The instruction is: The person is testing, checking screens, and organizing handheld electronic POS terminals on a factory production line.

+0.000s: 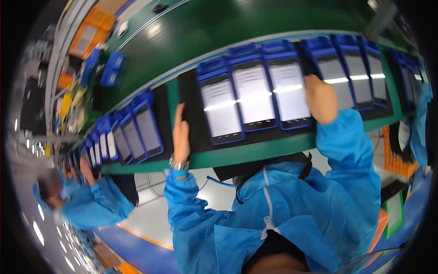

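In front of me three blue handheld terminals with lit screens lie side by side: a left one (221, 107), a middle one (253, 91) and a right one (286, 89). My left hand (181, 139), with a metal watch at its wrist, is held edge-on over the black mat (190, 116), left of these terminals. Its fingers are stretched out and hold nothing. At the right terminal's right edge is my right hand (322, 100), smeared by motion. Its fingers are mostly hidden, so I cannot tell whether it touches or grips that terminal.
Three more terminals (337, 84) lie to the right. A long row of blue-cased devices (148, 130) runs left along the green bench (223, 156). A co-worker in blue (98, 203) works there. Blue holders (112, 68) and orange bins (91, 32) stand far left.
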Available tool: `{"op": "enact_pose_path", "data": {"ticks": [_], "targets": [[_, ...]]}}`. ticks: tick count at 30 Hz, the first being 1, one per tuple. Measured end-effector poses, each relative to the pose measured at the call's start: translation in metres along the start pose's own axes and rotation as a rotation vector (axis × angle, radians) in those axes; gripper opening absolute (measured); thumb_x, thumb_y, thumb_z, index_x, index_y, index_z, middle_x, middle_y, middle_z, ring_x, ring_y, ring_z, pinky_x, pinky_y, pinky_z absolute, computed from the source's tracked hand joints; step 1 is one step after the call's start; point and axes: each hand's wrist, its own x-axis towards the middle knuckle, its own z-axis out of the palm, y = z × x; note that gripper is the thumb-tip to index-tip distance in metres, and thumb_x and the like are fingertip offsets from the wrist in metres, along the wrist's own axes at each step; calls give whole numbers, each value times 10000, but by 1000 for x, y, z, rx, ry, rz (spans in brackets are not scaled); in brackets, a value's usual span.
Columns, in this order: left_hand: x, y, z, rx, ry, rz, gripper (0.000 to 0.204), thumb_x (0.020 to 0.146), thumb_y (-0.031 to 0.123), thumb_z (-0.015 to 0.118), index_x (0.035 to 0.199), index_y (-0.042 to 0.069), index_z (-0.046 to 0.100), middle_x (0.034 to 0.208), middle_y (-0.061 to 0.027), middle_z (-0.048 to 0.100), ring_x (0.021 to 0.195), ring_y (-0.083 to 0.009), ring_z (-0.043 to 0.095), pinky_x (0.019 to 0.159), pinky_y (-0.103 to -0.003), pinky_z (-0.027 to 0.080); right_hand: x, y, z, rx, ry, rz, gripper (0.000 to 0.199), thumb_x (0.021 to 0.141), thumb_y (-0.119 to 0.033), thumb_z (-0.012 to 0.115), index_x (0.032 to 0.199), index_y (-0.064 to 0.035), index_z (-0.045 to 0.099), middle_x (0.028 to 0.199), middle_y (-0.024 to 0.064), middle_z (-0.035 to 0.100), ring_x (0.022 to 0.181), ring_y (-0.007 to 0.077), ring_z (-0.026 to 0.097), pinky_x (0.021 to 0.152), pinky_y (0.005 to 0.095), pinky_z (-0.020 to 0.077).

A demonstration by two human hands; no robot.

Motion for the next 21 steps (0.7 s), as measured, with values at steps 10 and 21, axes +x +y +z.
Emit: {"op": "enact_pose_path", "data": {"ticks": [10, 21], "targets": [[22, -18, -26, 765, 217, 301, 296, 705, 43, 596, 999, 51, 571, 996, -136, 548, 939, -288, 500, 787, -365, 417, -24, -6, -17, 248, 297, -63, 146, 869, -55, 498, 900, 30, 612, 745, 107, 628, 577, 98, 532, 512, 207, 392], [37, -49, -55, 1471, -53, 228, 107, 709, 109, 514, 800, 94, 567, 831, -94, 547, 815, -225, 470, 684, -322, 374, -29, 2, 0, 347, 370, -64, 180, 881, -59, 469, 906, 50, 609, 619, 41, 556, 483, 51, 380, 430, 217, 268]]}}
